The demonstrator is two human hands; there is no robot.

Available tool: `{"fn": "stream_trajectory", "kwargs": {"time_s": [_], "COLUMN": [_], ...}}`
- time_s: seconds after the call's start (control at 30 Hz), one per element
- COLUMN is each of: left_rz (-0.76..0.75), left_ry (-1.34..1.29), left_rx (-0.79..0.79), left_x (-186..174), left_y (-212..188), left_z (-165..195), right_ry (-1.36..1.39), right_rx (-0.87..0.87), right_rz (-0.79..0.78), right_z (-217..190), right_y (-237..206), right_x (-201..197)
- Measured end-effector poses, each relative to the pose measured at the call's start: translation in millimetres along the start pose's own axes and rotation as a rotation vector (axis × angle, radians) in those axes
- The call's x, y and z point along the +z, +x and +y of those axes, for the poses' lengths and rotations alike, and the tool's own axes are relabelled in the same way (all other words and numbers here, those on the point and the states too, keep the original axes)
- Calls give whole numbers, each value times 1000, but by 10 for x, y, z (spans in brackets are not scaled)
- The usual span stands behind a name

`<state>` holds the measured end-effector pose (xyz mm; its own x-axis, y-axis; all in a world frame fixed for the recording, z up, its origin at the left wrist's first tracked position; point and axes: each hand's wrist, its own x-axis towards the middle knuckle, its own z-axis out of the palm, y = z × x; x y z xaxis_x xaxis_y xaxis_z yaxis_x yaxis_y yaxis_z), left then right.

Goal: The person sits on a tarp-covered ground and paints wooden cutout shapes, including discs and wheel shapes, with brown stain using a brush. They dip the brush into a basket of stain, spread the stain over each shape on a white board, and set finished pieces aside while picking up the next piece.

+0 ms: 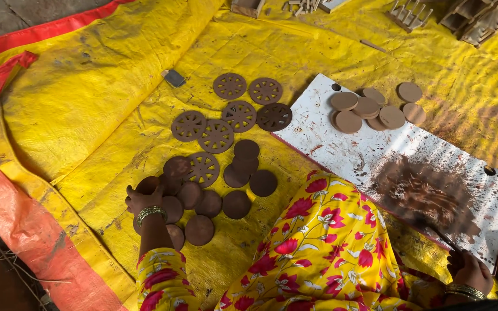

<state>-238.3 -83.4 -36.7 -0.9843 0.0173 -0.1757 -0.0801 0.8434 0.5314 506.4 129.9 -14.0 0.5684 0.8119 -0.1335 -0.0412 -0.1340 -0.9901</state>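
Brown painted discs (203,201) are lying on the yellow tarpaulin (87,103), and my left hand (143,198) is closing its grip on one disc (147,185) there. My right hand (468,272) is grasping a brush (433,230) over the stained white board (376,150).

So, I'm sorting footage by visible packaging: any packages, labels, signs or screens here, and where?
None can be made out: no package, label, sign or screen.
Nearest candidate: small grey rectangular object, lying flat on the yellow tarp left of the spoked brown discs; too small to identify.
White paint-stained board, right: rectangular and unmarked, no sign.
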Motion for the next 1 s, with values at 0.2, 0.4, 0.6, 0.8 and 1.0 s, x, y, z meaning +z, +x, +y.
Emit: {"fn": "stream_trajectory", "kwargs": {"time_s": [0.2,0.4,0.6,0.8,1.0], "left_rz": [10,85,-97,-457,-1250], "left_ry": [-4,-238,-704,-810,-1255], "left_rx": [115,221,649,609,631], "left_x": [138,194,639,1370,1547], "left_y": [78,6,-363,-1500,-3535], "left_z": [-73,-132,128,1020,2016], "right_ry": [14,35,80,80,107], "right_rx": [37,95,143,156,191], "right_rz": [-9,-60,-73,-44,-16], "right_z": [215,320,295,210,74], "right_y": [222,362,324,225,163], "right_x": [-130,-157,-108,-74,-68]}}
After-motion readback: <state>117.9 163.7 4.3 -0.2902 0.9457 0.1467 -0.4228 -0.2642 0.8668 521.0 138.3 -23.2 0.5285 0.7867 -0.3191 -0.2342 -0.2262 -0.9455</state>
